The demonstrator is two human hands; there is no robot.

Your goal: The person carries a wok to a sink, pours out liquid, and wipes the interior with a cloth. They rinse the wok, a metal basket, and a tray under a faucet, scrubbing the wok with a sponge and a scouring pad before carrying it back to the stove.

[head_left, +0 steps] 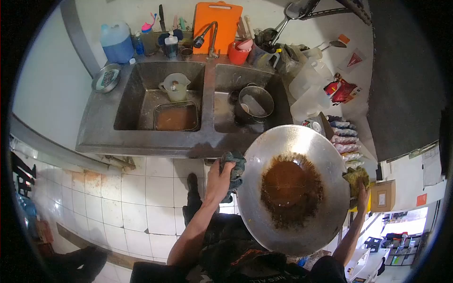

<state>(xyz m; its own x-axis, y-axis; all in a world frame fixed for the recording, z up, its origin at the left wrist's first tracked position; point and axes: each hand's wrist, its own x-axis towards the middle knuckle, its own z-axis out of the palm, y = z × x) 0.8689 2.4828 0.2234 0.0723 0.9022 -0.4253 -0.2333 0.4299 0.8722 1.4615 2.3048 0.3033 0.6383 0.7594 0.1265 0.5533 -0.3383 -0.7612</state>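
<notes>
A wok (292,226) is held up in front of the body, off the near edge of the sink counter (155,141) and toward its right end; the inside of the wok is turned to view. At its left edge, a dark cloth (237,177) is gripped in the closed left hand (220,180). At the right edge, a greenish cloth (355,176) is clasped in the right hand (362,192). Any handles are hidden by the cloths. The wok's middle is covered by a brown, dark-fringed patch (290,186); whether liquid is held there cannot be told.

In the left basin (137,101), a jug (176,92) is set behind a tray (155,123) filled with something brown. A pot (269,103) is placed in the right basin (223,104). Behind the tap (212,47), an orange board (221,19) is propped against the wall.
</notes>
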